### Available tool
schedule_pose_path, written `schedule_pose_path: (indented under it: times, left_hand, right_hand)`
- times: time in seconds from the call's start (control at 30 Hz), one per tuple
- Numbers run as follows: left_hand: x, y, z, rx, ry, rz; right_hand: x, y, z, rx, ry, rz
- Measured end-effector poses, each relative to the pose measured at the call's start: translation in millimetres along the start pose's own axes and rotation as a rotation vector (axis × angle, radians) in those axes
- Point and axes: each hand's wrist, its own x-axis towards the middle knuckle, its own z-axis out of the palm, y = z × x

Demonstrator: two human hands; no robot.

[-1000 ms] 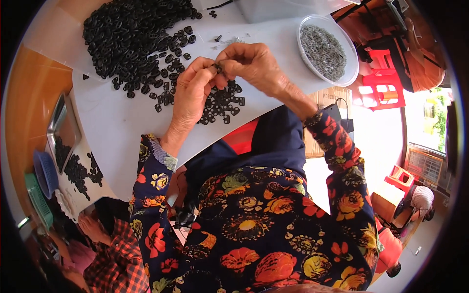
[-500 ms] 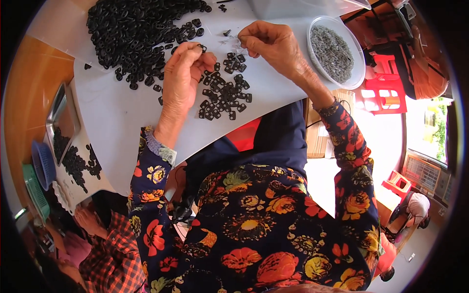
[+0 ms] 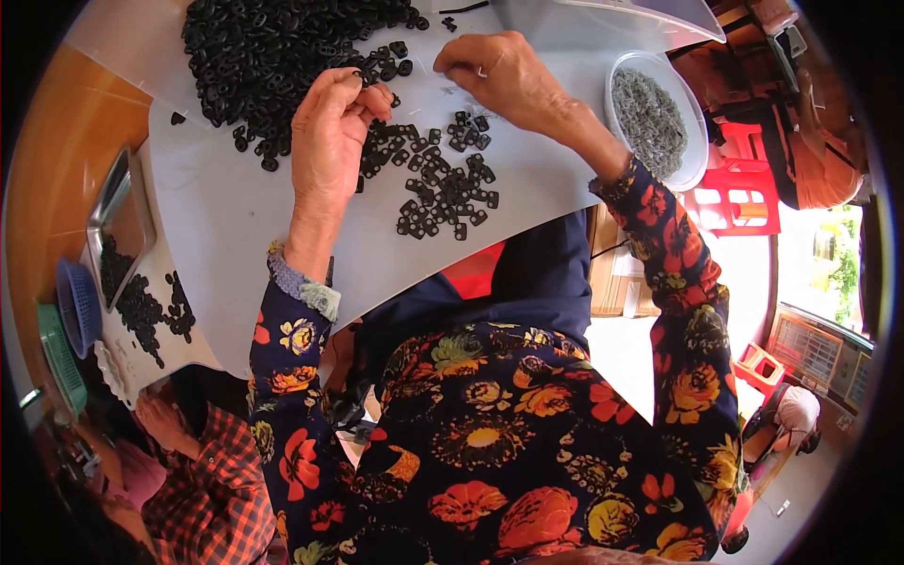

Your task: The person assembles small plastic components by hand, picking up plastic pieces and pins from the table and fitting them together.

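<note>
Over the white table, my left hand (image 3: 331,141) is closed with thumb and forefinger together. A small black plastic piece (image 3: 360,78) shows at its fingertips. To the right, my right hand (image 3: 513,80) is bent in a pinch. What it holds, if anything, is too small to make out. Beneath it lie a few thin clear bits (image 3: 461,91). A large heap of black oval pieces (image 3: 273,66) stands left of my hands. Nearer to me lies a loose cluster of small black two-holed pieces (image 3: 447,193).
A round clear tub (image 3: 699,151) of small greyish bits stands at the right. On the left are a metal tray (image 3: 143,202), a blue basket (image 3: 80,306) and a green basket (image 3: 61,363). A person in a checked shirt (image 3: 212,499) sits at lower left. Red stools (image 3: 739,202) stand right.
My left hand has moved a little left and up with its black piece. The right hand has shifted left and up, its fingers now bent downward. The whole view has moved slightly.
</note>
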Motion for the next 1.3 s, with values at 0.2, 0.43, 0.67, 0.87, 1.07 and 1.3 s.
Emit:
schedule_pose_path:
  times: [0.2, 0.43, 0.67, 0.87, 1.07, 1.3]
  left_hand:
    - [-3.1, 3.1, 3.6, 0.058, 0.014, -0.010]
    - [-4.6, -1.1, 4.6, 0.055, 0.017, -0.041]
    - [-5.0, -2.7, 5.8, 0.076, 0.014, -0.054]
    - [-7.0, -6.0, 6.8, 0.074, 0.019, -0.079]
    - [-10.4, -12.6, 11.4, 0.091, 0.017, -0.122]
    - [-16.1, -14.7, 18.6, 0.092, 0.002, -0.157]
  right_hand:
    - [5.1, 1.3, -7.4, -0.004, -0.133, 0.094]
    - [0.9, 10.4, -6.0, 0.123, -0.183, -0.010]
    - [-6.1, 4.1, -17.2, -0.017, -0.214, 0.108]
    - [-26.6, -5.9, -14.9, -0.121, -0.335, 0.160]
    - [-33.9, -9.6, -4.9, -0.247, -0.298, 0.108]
    - [-32.5, -9.6, -0.3, -0.312, -0.338, -0.022]
